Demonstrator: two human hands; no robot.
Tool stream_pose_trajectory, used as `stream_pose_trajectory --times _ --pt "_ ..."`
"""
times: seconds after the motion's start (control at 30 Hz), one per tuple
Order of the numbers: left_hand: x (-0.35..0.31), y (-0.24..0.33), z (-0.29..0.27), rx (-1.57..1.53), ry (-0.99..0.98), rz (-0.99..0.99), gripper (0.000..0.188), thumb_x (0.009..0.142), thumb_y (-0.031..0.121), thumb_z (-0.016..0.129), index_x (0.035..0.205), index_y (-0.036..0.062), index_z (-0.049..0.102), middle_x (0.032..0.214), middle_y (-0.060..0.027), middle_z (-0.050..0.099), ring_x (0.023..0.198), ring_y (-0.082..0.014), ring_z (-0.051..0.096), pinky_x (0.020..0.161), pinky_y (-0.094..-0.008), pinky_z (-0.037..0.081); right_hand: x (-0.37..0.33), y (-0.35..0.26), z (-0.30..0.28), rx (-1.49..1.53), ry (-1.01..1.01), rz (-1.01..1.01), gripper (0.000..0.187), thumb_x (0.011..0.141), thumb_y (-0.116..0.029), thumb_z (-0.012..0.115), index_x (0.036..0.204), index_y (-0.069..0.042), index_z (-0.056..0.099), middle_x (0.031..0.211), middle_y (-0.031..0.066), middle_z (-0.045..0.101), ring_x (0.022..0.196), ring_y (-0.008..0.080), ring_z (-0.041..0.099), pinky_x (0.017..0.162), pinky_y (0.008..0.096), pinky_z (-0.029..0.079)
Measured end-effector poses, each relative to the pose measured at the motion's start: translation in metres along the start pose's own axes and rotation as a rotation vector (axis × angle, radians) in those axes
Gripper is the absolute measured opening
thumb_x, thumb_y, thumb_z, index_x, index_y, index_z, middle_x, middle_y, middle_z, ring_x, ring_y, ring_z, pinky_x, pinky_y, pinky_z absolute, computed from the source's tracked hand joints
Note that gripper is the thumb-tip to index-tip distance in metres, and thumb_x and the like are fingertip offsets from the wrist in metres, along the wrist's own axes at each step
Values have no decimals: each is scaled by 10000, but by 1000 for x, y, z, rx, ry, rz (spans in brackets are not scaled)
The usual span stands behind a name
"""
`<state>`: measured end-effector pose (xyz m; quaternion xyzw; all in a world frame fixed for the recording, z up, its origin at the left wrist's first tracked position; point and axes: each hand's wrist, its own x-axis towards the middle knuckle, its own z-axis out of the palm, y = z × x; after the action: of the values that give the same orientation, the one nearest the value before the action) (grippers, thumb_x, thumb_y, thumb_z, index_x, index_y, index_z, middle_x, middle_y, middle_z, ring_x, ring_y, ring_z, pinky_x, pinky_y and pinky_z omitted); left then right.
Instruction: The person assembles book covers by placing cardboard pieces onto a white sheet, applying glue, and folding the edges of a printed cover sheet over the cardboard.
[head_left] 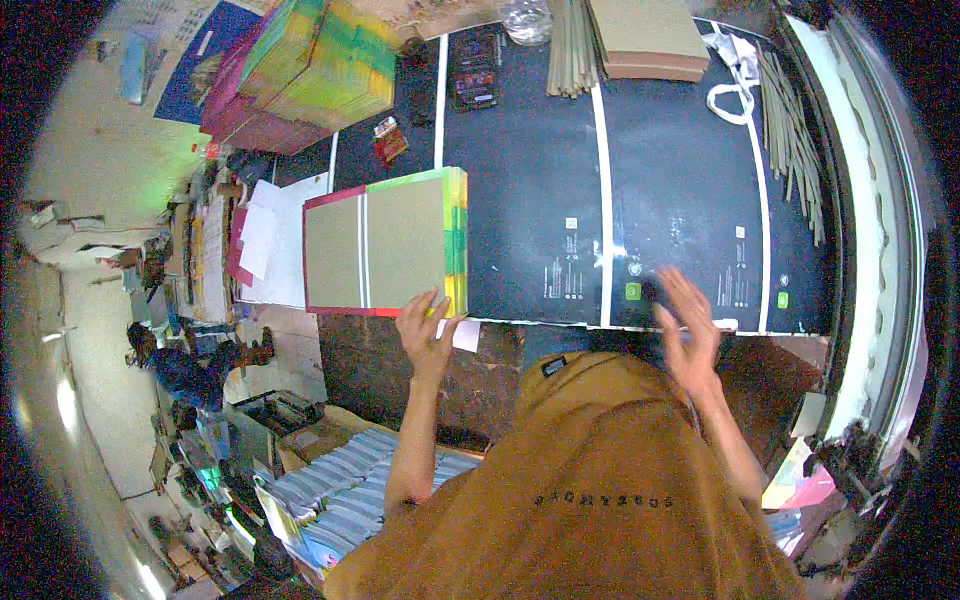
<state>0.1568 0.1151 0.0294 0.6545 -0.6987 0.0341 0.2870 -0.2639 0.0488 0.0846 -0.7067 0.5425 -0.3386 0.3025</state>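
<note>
A grey-brown board (pixel 410 235) with two white strips lies on a stack of sheets (pixel 455 230) with yellow and green edges, left of the middle of the table. A dark red border shows along its left and near sides. My left hand (pixel 428 335) is at the stack's near right corner, its fingers apart and fingertips touching the board and edge; it grips nothing that I can see. Over the near edge of the dark table covering (pixel 530 200), my right hand (pixel 688 325) is held with fingers stretched out and nothing in it.
Tall yellow-green stacks (pixel 330 65) stand at the far left. Cut boards (pixel 650 40) and grey strips (pixel 573 50) lie at the back; more strips (pixel 790 140) and a white tape roll (pixel 730 103) are at right. Bluish stacks (pixel 350 485) stand behind my left arm. Another person (pixel 190 375) is farther left.
</note>
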Motion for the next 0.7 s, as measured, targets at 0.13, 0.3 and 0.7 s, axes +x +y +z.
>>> stream_pose_trajectory --times 0.13,0.3,0.7 --pt "8 -3 8 -47 -56 0 396 740 166 873 1115 106 761 1313 -88 673 1230 -305 598 1065 -461 408 -170 67 -60 -136 220 329 287 978 -129 609 1212 9 705 1206 189 705 1099 326 655 975 406 488" --pt "6 -2 9 -10 -17 83 349 758 97 832 1097 89 749 1309 -120 666 1243 -339 577 1062 -479 409 -363 113 -63 -136 640 962 383 1013 -303 629 1166 40 708 1129 172 731 1014 286 674 922 393 511" --pt "107 27 33 314 -191 -116 763 900 379 705 1437 -79 415 1522 -314 382 1385 -500 389 1140 -575 318 -517 250 -213 -1095 609 939 614 865 -305 788 1326 43 578 1238 222 658 1173 405 599 1036 453 462"
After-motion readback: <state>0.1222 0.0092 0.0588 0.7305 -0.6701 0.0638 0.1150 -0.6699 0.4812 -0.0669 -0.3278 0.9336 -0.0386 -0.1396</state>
